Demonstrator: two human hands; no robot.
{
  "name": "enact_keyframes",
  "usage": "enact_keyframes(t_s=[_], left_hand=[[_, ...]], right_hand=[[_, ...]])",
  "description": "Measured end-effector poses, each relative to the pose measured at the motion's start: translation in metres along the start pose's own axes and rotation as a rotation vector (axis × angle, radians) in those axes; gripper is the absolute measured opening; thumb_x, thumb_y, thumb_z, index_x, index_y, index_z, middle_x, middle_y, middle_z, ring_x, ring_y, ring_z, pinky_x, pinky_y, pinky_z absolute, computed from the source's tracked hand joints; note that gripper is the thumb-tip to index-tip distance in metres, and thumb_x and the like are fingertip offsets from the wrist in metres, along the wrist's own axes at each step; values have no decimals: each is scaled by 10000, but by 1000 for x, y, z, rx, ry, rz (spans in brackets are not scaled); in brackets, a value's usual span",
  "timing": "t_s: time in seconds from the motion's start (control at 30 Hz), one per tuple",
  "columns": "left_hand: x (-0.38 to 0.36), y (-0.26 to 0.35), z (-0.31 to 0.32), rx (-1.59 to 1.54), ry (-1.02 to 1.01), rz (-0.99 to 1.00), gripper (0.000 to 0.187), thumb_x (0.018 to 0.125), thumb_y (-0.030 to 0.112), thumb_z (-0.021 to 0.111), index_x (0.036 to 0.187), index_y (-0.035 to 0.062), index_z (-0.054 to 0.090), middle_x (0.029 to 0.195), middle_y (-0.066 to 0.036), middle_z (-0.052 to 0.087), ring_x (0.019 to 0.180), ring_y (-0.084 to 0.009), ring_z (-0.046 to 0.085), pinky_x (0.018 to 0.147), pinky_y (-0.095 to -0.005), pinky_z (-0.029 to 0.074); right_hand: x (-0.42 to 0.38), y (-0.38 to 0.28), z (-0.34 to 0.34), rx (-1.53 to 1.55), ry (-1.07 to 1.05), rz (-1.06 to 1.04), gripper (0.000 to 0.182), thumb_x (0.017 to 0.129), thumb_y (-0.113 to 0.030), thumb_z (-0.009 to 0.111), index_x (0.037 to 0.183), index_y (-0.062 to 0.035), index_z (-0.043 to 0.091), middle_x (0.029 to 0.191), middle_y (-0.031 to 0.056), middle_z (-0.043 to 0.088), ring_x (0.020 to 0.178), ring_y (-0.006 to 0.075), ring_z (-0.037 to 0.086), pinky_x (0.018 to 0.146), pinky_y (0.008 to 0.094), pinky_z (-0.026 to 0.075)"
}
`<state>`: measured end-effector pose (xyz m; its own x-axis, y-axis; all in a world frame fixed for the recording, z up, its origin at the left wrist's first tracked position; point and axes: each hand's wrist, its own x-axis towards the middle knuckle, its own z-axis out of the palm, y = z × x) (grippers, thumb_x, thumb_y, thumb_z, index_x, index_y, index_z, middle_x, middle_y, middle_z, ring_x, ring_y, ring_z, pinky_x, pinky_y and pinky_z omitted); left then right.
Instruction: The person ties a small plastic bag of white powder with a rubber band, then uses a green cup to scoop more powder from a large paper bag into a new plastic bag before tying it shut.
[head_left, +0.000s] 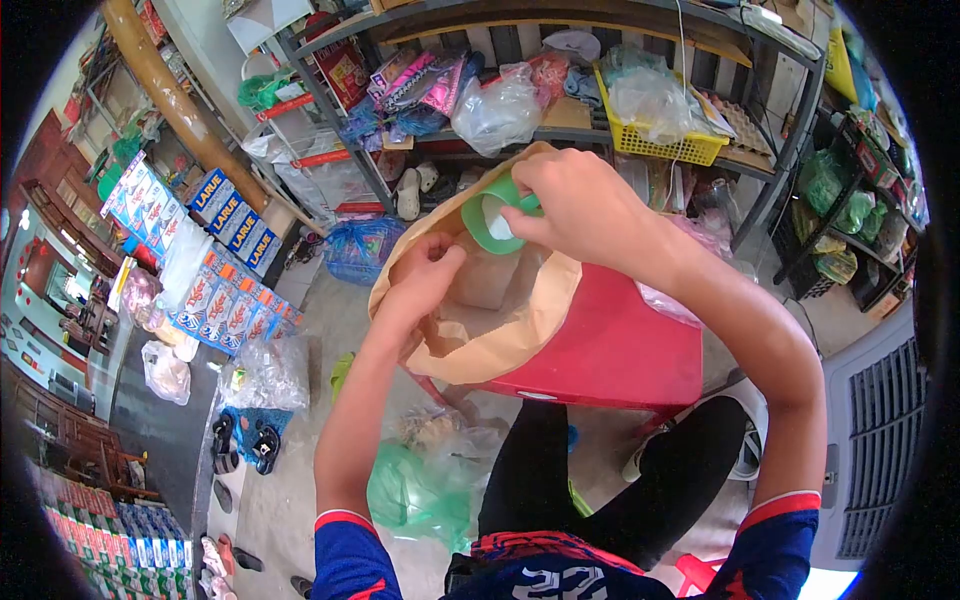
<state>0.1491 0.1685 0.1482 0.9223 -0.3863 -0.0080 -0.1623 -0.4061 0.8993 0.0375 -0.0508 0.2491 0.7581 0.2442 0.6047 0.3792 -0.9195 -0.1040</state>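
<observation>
A large brown paper bag (500,365) stands with its mouth wide open on a red plastic stool (630,350). Over the far side of the opening, my right hand (590,195) grips a green plastic mug (480,232) by its handle side. The mug is tipped toward me, and something white (497,215) shows inside it. My left hand (425,275) reaches over the bag's left rim, thumb and fingers pinched together inside the mouth; I cannot tell what is between them. Pale contents (485,280) show deeper in the bag.
Behind the stool, a metal shelf holds plastic bags and a yellow basket (670,145). Beer cartons (230,300) are stacked at the left. A green plastic bag (420,495) lies on the floor by my legs. At the right stands a grey slatted appliance (885,430).
</observation>
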Motion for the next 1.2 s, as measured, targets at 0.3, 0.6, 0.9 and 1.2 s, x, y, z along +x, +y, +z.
enact_keyframes(t_s=[0.3,0.6,0.9,1.2], left_hand=[[-6,6,2,5,-6,9,469,913,320,666,1234,-22,651,1052,-116,716,1002,-197,666,925,-320,504],[-14,12,11,201,13,78,437,914,325,675,1174,-27,687,1070,-151,751,980,-227,710,897,-351,532],[-21,18,6,245,25,39,473,950,388,623,1231,11,682,1154,-158,738,1092,-270,693,971,-366,509],[-40,32,13,383,-27,-16,465,936,424,651,1125,8,735,966,-156,756,875,-249,722,850,-372,551]], right_hand=[[3,1,13,-76,24,-56,311,853,-287,744,871,18,686,841,202,717,805,390,710,768,463,589],[-4,12,35,-34,-60,77,350,841,-277,747,791,69,714,784,277,705,786,422,723,784,480,593],[-3,0,35,-38,-192,237,330,851,-266,752,830,62,732,816,264,721,828,419,733,803,475,599],[-4,2,44,22,-224,333,349,846,-281,768,857,67,735,835,268,723,834,406,736,800,472,599]])
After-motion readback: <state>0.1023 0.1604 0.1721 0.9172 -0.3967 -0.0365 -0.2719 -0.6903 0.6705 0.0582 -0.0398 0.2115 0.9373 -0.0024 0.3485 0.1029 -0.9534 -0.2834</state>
